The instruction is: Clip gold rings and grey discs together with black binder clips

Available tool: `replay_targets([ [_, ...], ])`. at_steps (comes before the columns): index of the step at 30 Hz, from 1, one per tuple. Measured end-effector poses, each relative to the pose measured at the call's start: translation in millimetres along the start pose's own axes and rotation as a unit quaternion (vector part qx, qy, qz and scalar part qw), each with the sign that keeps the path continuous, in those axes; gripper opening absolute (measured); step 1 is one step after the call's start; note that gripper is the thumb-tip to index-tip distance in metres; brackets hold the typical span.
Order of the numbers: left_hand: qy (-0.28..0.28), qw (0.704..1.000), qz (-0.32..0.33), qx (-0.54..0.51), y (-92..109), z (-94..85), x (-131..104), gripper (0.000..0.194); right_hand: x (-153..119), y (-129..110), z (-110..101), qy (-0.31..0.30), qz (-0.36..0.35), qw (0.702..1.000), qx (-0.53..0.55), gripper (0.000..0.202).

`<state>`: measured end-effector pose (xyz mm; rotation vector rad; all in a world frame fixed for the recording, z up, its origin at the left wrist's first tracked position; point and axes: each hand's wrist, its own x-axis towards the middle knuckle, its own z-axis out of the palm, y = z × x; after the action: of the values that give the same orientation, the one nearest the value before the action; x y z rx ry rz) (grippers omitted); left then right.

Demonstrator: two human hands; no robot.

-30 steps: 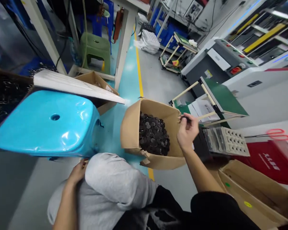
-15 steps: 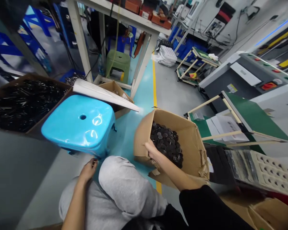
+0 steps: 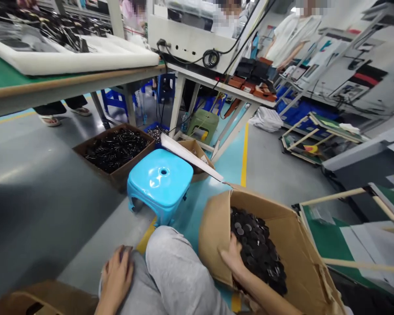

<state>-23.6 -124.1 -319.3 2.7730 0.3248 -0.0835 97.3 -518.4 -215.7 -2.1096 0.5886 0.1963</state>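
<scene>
My right hand grips the near left wall of a tilted cardboard box, with the thumb outside and the fingers over the edge. Inside the box lies a heap of dark round discs. My left hand rests on my grey-trousered left knee, fingers stretched out and holding nothing. Ahead of my knees stands a bright blue plastic stool, touched by neither hand.
Left of the stool is a carton of black parts. A white board leans over another carton. Workbenches stand ahead, and a green-topped cart is at the right. A person stands at the back.
The view has lifted and turned left, bringing in the workbenches. My left hand has moved from beside the stool onto my knee. My right hand keeps hold of the box wall.
</scene>
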Motion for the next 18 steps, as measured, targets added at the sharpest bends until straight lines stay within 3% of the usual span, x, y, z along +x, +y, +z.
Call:
replay_targets([
  [1, 0.019, 1.000, -0.002, 0.017, -0.2, 0.7, -10.4, 0.049, 20.0, -18.8, 0.2, 0.030, -0.059, 0.997, -0.047, 0.097],
  [2, 0.034, 0.999, -0.002, 0.028, 0.6, 2.5, -17.4, 0.048, 46.6, -41.8, 2.2, 0.064, -0.166, 0.972, -0.153, 0.096],
  [3, 0.045, 0.998, -0.002, 0.032, 1.9, 5.3, -21.0, 0.047, 78.0, -67.3, 6.0, 0.079, -0.255, 0.925, -0.272, 0.092],
  [6, 0.061, 0.998, -0.014, 0.021, 7.2, 16.6, -17.7, 0.043, 178.8, -140.0, 23.9, 0.071, -0.308, 0.890, -0.328, 0.090],
  [9, 0.063, 0.998, -0.008, -0.003, 15.2, 22.3, -13.6, 0.037, 248.5, -179.0, 36.8, 0.024, -0.304, 0.882, -0.359, 0.086],
  [11, 0.049, 0.999, -0.010, -0.015, 24.3, 16.2, -18.7, 0.034, 268.7, -187.5, 33.5, -0.005, -0.300, 0.878, -0.372, 0.070],
  [14, 0.002, 0.999, -0.043, -0.027, 44.7, -10.5, -35.2, 0.031, 272.2, -203.9, 7.1, -0.010, -0.311, 0.869, -0.384, 0.053],
  [18, -0.054, 0.993, -0.098, -0.042, 79.7, -60.2, -56.7, 0.030, 262.5, -265.2, -32.7, -0.002, -0.337, 0.851, -0.402, 0.060],
])
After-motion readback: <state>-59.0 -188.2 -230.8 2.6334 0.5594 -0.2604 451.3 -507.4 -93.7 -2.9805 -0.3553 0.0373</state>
